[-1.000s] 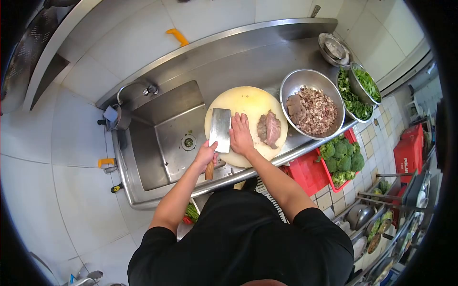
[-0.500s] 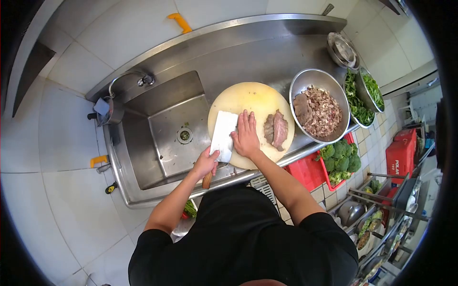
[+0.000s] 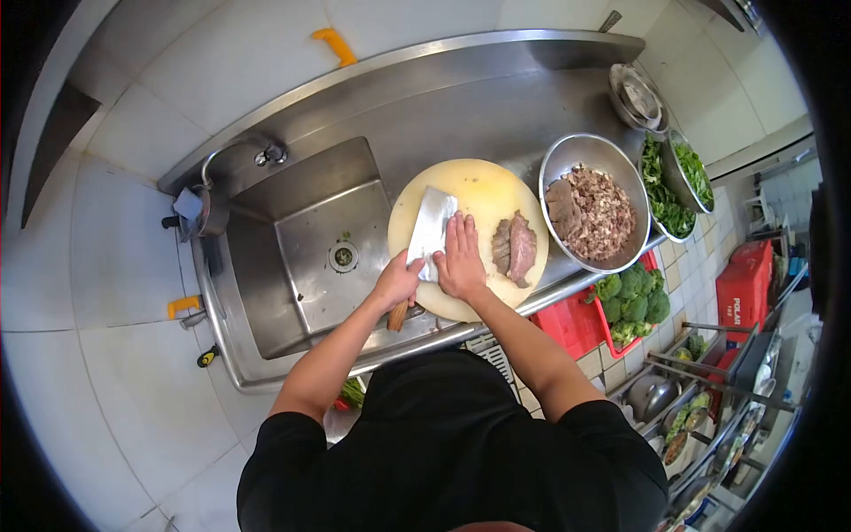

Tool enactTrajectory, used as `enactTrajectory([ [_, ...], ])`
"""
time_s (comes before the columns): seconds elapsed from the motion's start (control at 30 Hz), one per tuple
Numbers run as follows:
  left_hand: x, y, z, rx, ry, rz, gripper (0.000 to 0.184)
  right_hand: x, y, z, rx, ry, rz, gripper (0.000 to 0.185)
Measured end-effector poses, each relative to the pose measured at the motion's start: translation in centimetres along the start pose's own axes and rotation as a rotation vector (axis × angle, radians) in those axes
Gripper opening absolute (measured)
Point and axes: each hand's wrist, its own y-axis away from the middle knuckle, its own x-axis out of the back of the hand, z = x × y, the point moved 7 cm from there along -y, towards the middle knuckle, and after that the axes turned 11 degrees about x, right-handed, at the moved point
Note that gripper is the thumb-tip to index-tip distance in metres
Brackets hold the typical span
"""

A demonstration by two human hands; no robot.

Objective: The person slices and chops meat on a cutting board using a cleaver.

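Note:
My left hand (image 3: pixel 398 282) is wrapped round the wooden handle of a cleaver (image 3: pixel 432 223), whose broad blade lies tilted over the left half of a round cutting board (image 3: pixel 483 184). Beside the blade, my right hand (image 3: pixel 460 263) rests with its fingers stretched out, the fingertips close to the steel. Whatever may lie beneath that palm is hidden. To the right of my right hand, pieces of meat (image 3: pixel 518 248) lie on the board. A large steel bowl (image 3: pixel 557 160) holding chopped meat (image 3: pixel 598 213) stands just past the board's right edge.
A steel sink (image 3: pixel 310 266) with a faucet (image 3: pixel 232 146) is at the left. Bowls of leafy greens (image 3: pixel 671 208) and stacked metal bowls (image 3: pixel 634 97) stand on the right. Below the counter edge are broccoli (image 3: pixel 634 301) in a red crate and a shelf rack (image 3: pixel 700 372).
The cleaver has moved right and a little up across the board, now close against my right fingers. My left hand has moved with it; my right hand stays nearly in place.

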Motion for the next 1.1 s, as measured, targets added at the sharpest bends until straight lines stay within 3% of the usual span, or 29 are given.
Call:
enactTrajectory([
  [0.17,0.5,3.9,-6.2,0.039,-0.011,-0.034,0.031,0.0,0.0,0.1,-0.022,-0.030,0.000,0.080],
  [0.37,0.1,2.9,-5.2,0.039,-0.003,-0.008,0.030,0.4,-0.1,0.0,-0.016,-0.043,0.021,0.079],
  [0.47,-0.4,1.0,-2.7,0.006,0.030,-0.015,0.030,1.0,0.5,1.5,0.083,-0.433,0.280,0.078],
  [0.57,-0.4,0.2,-1.8,0.003,0.064,-0.027,0.032,1.7,2.4,4.5,-0.023,-0.682,0.546,0.075],
  [0.8,0.0,1.7,-3.7,0.031,0.004,-0.029,0.033,-0.8,1.1,2.0,-0.132,-0.094,0.155,0.088],
  [0.93,0.2,5.4,-6.5,0.106,0.005,-0.031,0.031,-0.1,0.8,1.3,-0.141,-0.062,0.057,0.090],
  [1.1,-0.4,2.4,-5.7,0.021,-0.014,-0.027,0.031,0.0,0.6,1.0,-0.145,-0.009,-0.004,0.090],
])
